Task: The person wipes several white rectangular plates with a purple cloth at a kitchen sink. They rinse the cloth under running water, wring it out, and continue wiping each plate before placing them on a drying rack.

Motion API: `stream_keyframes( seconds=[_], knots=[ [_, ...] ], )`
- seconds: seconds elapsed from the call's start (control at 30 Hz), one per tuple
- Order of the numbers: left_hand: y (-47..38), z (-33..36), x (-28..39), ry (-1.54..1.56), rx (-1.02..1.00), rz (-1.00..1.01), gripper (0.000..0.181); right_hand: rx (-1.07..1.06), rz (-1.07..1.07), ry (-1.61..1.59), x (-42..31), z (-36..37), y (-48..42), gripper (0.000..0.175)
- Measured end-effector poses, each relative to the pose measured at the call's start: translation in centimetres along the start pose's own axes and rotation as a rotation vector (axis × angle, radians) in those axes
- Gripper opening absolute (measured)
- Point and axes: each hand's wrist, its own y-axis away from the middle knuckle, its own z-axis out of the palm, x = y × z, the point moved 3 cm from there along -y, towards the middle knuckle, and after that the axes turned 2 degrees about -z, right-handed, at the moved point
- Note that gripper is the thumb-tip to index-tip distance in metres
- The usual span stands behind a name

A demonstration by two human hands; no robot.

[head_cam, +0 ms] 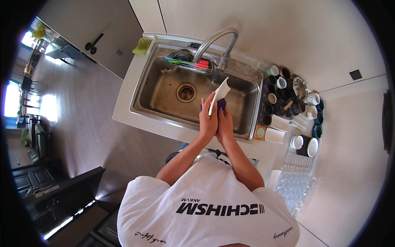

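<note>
A white dish (219, 93), tilted on edge, is between my two hands above the right half of a stainless steel sink (166, 92). My left hand (208, 119) grips the dish from its left side. Pressed to the dish's other side, my right hand (225, 122) holds a purple cloth (221, 104) against it. Part of the cloth also shows beyond my left fingers. The curved metal faucet (216, 37) stands behind the dish; no water is seen running from it.
A wire basket (191, 66) with utensils hangs at the sink's back. A yellow-green cloth (142, 46) lies at the left corner. Right of the sink stand several cups (271, 98), a pot (298, 106), a wire dish rack (296, 160) with white dishes, and bubble wrap (291, 188).
</note>
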Motion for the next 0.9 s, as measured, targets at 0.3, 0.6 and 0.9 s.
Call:
stream_keyframes(
  seconds=[0.3,0.6,0.9],
  knots=[
    [1.1,-0.3,-0.7,0.111,-0.009,-0.032,0.035,0.101,-0.103,-0.049,-1.0,-1.6,-5.4,0.030],
    [1.1,-1.0,-1.8,0.318,-0.395,-0.170,0.069,0.128,-0.226,0.194,-1.7,-3.6,-6.5,0.027],
    [-3.3,-2.0,-1.5,0.429,-0.410,-0.463,0.057,0.018,-0.417,0.574,-1.3,-2.8,-5.7,0.028]
  ],
)
